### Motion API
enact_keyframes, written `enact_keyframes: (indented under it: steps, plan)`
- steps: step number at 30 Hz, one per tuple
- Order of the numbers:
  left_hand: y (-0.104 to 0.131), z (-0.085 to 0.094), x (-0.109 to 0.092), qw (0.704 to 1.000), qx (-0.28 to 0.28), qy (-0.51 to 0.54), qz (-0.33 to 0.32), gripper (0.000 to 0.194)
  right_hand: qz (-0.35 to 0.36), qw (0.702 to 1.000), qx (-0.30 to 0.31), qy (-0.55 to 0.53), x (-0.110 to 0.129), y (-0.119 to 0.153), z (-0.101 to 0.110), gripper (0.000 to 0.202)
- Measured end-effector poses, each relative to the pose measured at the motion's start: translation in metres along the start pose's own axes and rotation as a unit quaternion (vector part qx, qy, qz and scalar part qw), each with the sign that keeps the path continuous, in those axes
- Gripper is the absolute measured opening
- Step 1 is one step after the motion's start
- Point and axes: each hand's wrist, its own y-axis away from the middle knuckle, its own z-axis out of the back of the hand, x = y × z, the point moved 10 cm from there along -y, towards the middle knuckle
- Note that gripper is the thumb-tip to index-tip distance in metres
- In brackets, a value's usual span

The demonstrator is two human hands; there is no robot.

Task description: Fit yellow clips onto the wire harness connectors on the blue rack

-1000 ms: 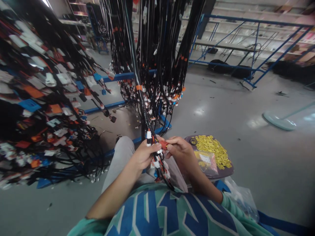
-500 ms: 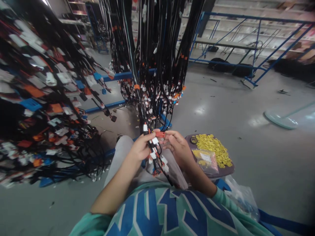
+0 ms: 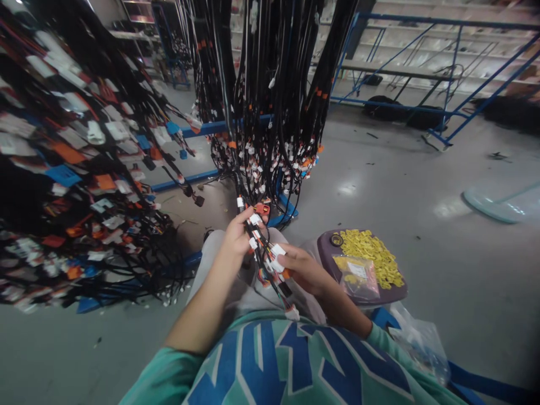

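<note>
Harness (image 3: 262, 243) hangs over my lap (image 3: 212, 261), beyond the left edge of the purple stand (image 3: 328, 253) — left hand (image 3: 239, 235) clamps it, right hand (image 3: 302, 268) pinches a white connector (image 3: 277, 250). Uneven tugging could strain or tangle it.

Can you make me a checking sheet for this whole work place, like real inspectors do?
Surface: dark purple rounded top, bearing small yellow pieces, a black ring-shaped item and a flat clear plastic packet.
Things in hand: black wire bundle with a red plastic connector and a white plastic connector.
Clutter: dark scraps on the grey floor.
Hands: left hand grips the bundle; right hand pinches the white connector.
Cables: thick black cable bundles hang ahead; another mass of connectors hangs at left.
Surroundings: blue metal frames, pale shelves.
</note>
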Motion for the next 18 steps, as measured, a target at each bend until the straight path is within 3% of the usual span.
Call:
enact_keyframes:
  steps: [6, 10, 18]
  plan:
    - [-0.008, 0.012, 0.0, 0.998, 0.048, 0.024, -0.029, 0.023, -0.01, 0.997, -0.003, -0.074, -0.004, -0.001, -0.001, 0.038]
    - [-0.006, 0.018, 0.009, 0.995, 0.088, 0.038, -0.041, 0.033, -0.009, 0.997, -0.016, -0.079, 0.002, 0.002, 0.003, 0.04]
    - [-0.001, 0.031, 0.03, 0.979, 0.178, -0.095, -0.01, 0.067, 0.029, 0.997, -0.071, 0.011, 0.019, 0.01, 0.013, 0.046]
